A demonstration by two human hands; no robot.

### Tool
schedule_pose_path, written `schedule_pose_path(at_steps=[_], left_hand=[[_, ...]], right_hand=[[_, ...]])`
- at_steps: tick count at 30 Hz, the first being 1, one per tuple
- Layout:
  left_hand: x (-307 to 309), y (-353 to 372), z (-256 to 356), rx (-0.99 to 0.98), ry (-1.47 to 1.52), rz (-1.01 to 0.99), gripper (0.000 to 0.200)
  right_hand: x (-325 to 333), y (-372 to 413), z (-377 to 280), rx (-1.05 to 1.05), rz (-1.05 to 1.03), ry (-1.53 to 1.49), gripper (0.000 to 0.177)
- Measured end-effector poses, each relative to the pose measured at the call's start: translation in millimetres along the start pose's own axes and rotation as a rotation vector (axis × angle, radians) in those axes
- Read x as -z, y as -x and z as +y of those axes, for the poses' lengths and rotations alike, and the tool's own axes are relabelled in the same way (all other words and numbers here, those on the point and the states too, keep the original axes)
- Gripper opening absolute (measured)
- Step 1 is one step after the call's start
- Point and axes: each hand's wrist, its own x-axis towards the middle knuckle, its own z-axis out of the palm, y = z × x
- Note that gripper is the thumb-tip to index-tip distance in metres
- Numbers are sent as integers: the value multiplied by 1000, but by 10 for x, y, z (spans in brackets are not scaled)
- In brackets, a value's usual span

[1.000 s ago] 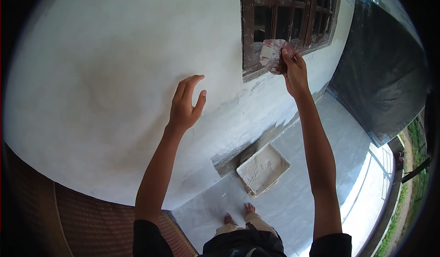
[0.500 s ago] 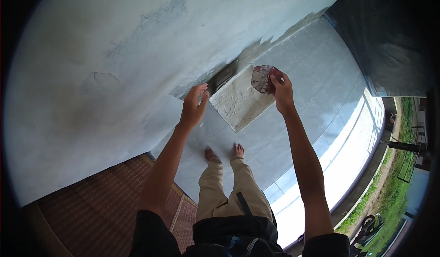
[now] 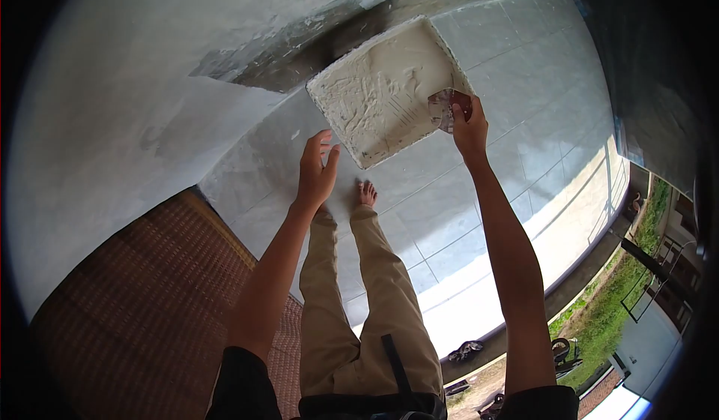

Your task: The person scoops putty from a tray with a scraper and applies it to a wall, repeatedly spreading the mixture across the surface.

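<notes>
Cream-coloured paste (image 3: 374, 94) lies in a broad tray (image 3: 337, 126) on the grey tiled floor (image 3: 419, 218), close to the foot of the pale wall (image 3: 135, 135). Ridges and a few thin parallel lines mark its surface. At the tray's right side, the person's right hand (image 3: 472, 131) has hold of a flat scraper (image 3: 442, 111), fingers and thumb closed on its reddish right-hand part, while the smeared part points left towards the paste. From where I stand it overlaps the rim, but I can't tell whether it touches tray or paste.

On the other side, the left hand (image 3: 316, 176) has nothing in it; the fingers are loosely curled and the thumb stands well apart. It hangs near the tray's left edge, above the floor. A bare foot (image 3: 367, 193) shows just on the near side of the tray.

I'd judge the step in hand to be bringing the scraper to the paste. Picking some up from this position would call for a firm pinch, the smeared edge lowered inside the rim and a shallow, level push. The free hand would do best kept clear of the scraper's path, or steadying the tray's edge.
</notes>
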Motion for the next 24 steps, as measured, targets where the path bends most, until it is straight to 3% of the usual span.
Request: schedule_pose_path(at_steps=[2,5,9,15,24], left_hand=[[-127,-9,-176,41,-1,-5,39],[-296,-7,-404,64,-38,12,44],[-470,-23,-678,42,-74,38,50],[-573,-38,-748,128,-25,0,57],[-608,-22,-832,105,-34,-20,61]], right_hand=[[-119,-74,148,218,21,102,26],[-289,-257,315,353,16,125,27],[-445,-395,404,412,-14,212,26],[-541,-416,451,405,-77,295,24],[-586,-383,387,530,-172,333,22]])
